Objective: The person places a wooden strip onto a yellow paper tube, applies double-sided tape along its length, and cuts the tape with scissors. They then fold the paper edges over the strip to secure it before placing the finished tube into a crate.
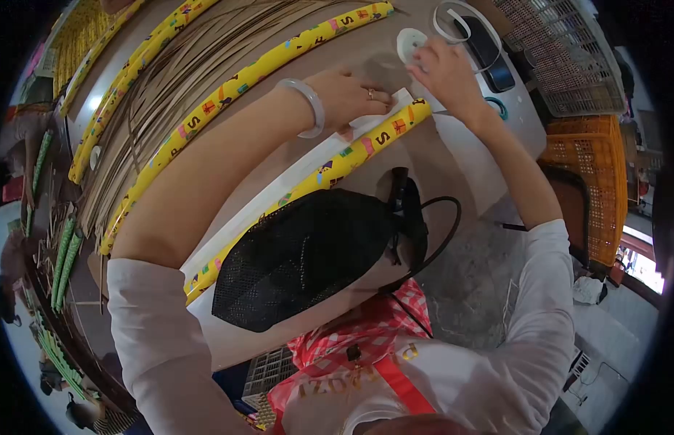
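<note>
A long roll of yellow printed paper [366,148] with a white edge lies slantwise across the table in front of me. My left hand [354,98], with a pale bangle and a ring, rests palm down on the white edge near the roll's far end, its fingers stretched out. Beyond it, my right hand [446,76] has its fingers bent against the rim of a white tape roll [410,45]. The fingertips partly cover that roll. A black mesh bag [301,254] lies over the lower part of the yellow paper.
More yellow printed rolls [261,70] and thin brown strips [163,94] lie on the left. At far right are a dark phone [489,54], a teal ring [496,108], a grey basket [569,58] and an orange basket [584,185]. Green rolls [64,264] stand at far left.
</note>
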Demonstrator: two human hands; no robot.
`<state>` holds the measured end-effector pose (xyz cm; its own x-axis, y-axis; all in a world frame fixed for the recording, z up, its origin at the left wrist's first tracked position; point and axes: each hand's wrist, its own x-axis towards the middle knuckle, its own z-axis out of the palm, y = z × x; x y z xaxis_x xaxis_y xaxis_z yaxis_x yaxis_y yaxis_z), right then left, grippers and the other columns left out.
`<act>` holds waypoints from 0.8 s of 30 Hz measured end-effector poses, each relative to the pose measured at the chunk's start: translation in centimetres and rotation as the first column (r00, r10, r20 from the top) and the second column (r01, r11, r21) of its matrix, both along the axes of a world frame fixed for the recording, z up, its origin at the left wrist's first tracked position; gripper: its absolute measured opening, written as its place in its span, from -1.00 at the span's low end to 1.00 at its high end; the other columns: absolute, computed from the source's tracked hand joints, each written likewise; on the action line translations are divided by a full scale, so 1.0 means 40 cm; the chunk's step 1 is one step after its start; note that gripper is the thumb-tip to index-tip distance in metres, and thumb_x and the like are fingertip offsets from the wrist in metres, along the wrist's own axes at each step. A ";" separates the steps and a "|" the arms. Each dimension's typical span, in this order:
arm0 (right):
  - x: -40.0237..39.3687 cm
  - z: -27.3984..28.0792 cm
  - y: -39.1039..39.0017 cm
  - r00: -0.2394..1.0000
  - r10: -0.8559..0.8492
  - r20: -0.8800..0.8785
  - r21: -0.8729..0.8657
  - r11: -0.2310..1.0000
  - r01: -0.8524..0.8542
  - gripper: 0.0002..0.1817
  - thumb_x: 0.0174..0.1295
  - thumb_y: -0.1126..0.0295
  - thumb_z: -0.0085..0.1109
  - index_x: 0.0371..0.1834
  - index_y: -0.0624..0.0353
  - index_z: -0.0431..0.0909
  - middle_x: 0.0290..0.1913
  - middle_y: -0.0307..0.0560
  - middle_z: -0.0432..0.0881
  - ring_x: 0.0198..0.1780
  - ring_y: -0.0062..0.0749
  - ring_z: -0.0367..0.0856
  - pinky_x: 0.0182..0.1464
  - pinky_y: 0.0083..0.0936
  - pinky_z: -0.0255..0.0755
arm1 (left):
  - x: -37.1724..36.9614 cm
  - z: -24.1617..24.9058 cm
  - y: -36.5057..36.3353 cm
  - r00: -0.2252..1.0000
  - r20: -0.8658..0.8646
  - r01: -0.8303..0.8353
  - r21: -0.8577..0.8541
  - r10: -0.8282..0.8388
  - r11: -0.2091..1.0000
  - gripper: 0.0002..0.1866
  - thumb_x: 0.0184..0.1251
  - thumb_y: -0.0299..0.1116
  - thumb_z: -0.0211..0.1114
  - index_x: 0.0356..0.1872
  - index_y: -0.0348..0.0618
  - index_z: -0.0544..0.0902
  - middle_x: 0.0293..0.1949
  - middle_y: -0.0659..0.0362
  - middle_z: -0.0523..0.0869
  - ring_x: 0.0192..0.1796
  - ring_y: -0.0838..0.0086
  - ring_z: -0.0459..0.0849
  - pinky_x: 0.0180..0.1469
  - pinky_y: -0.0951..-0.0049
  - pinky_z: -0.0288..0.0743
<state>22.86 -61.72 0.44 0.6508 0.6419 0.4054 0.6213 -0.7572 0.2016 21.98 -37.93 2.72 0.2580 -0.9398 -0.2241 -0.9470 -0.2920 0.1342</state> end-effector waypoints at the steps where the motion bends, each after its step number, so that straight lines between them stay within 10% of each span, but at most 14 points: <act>1: 0.009 0.009 -0.010 0.994 0.005 0.107 0.027 1.000 -0.008 -0.77 0.11 0.20 0.17 -0.28 0.08 0.46 -0.23 -0.21 0.40 -0.21 -0.37 0.48 -0.15 -0.41 0.31 | 0.002 -0.004 0.002 1.000 0.027 0.018 -0.048 -0.016 0.999 -0.34 -0.08 -0.26 0.40 0.15 0.07 0.36 0.27 0.36 0.32 0.30 0.45 0.27 0.24 0.31 0.18; 7: -0.061 0.134 -0.091 0.989 -0.147 -0.036 0.534 0.833 0.143 -0.73 0.14 0.35 0.21 -0.16 0.21 0.44 -0.21 -0.15 0.40 -0.30 -0.44 0.46 -0.28 -0.51 0.37 | 0.005 0.008 -0.008 1.000 0.002 0.016 0.047 -0.016 0.999 -0.22 -0.17 -0.24 0.45 0.19 0.07 0.31 0.32 0.31 0.24 0.34 0.41 0.19 0.29 0.20 0.14; 14: -0.186 0.039 -0.393 0.846 -0.501 -0.183 0.400 0.748 0.530 -0.78 0.22 0.34 0.11 -0.17 0.23 0.42 -0.11 -0.03 0.32 -0.25 -0.39 0.40 -0.26 -0.50 0.39 | 0.017 0.039 -0.055 0.999 0.004 0.053 0.119 -0.054 0.991 -0.16 -0.28 -0.25 0.51 0.16 0.02 0.29 0.30 0.24 0.25 0.35 0.36 0.16 0.31 0.17 0.09; 24: -0.231 -0.050 -0.415 0.852 -0.522 -0.043 0.321 0.800 0.506 -0.72 0.14 0.32 0.13 -0.10 0.16 0.45 -0.06 0.03 0.37 -0.09 -0.15 0.45 -0.15 -0.38 0.41 | 0.025 0.053 -0.091 0.998 0.027 0.054 0.244 -0.063 0.968 -0.07 -0.45 -0.16 0.59 0.12 0.02 0.28 0.34 0.20 0.15 0.38 0.30 0.09 0.31 0.16 0.05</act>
<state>13.60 -78.31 -1.54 0.8252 0.0544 0.5622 0.1191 -0.9897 -0.0790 22.97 -41.59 4.85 0.2157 -0.8718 -0.4399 -0.9662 -0.2558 0.0332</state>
